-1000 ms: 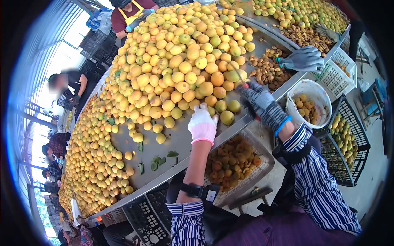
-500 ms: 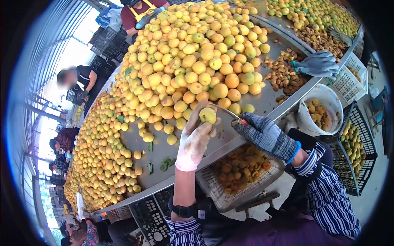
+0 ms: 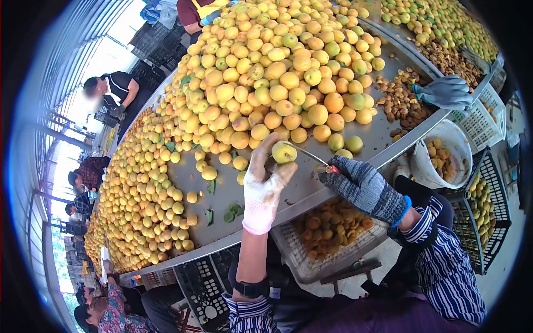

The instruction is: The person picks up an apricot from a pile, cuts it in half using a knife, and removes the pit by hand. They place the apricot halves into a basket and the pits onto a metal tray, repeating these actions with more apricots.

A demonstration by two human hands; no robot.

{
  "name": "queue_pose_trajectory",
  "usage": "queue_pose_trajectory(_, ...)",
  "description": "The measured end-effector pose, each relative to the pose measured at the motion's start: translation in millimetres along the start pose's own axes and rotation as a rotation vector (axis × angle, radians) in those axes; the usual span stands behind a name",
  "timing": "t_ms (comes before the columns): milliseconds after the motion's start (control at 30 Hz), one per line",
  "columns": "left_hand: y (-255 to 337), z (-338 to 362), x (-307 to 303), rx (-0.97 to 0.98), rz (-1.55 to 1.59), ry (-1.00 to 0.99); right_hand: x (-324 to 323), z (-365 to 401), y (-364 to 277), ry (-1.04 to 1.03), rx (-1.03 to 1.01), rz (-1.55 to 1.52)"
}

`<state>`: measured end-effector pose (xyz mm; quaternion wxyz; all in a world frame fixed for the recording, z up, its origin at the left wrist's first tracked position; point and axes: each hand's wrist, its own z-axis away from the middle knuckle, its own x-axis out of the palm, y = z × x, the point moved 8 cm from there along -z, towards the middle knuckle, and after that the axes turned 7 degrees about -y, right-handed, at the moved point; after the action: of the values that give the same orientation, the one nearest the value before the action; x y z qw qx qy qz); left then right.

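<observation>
My left hand (image 3: 262, 191), in a thin white glove with soiled fingers, is closed around a yellow-green apricot (image 3: 283, 152) at its fingertips. In a grey knit glove with a blue cuff, my right hand (image 3: 367, 187) grips a small knife (image 3: 332, 168) by its reddish handle. Its thin blade points left, and the tip meets the upper right side of the apricot. Both hands are over the near edge of a metal table (image 3: 261, 219). Just beyond them rises a large heap of apricots (image 3: 261, 77).
Beneath the table edge sits a crate (image 3: 316, 269) of apricot pieces. To the right stand a white bucket (image 3: 463, 147) and a black crate (image 3: 502, 194) of fruit. A grey glove (image 3: 447, 92) lies by a pile of pits (image 3: 402, 100). Several people work along the table's far side.
The view has shifted, so the table and heap appear farther right. Both hands keep their grips; the apricot has turned slightly, with the knife blade still at its side.
</observation>
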<state>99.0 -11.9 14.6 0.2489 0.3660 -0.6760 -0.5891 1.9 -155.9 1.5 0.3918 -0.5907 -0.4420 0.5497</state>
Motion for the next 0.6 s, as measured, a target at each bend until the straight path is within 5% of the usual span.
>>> queue_pose_trajectory(233,-5,2,3,-0.051,-0.061,0.085,6,-5,10,0.033,0.041,0.04)
queue_pose_trajectory(267,-10,2,6,-0.193,-0.043,0.056,8,-6,9,0.03,0.043,0.042)
queue_pose_trajectory(333,-19,5,12,-0.331,-0.011,0.022,15,-5,30,0.068,0.29,-0.548)
queue_pose_trajectory(367,-28,6,17,-0.332,-0.007,0.019,14,-7,30,0.071,0.293,-0.546)
queue_pose_trajectory(467,-9,5,34,0.105,-0.499,0.063,22,-7,53,0.038,0.494,-0.819)
queue_pose_trajectory(600,10,8,53,0.107,-0.513,0.003,16,-10,58,0.189,0.433,-0.884)
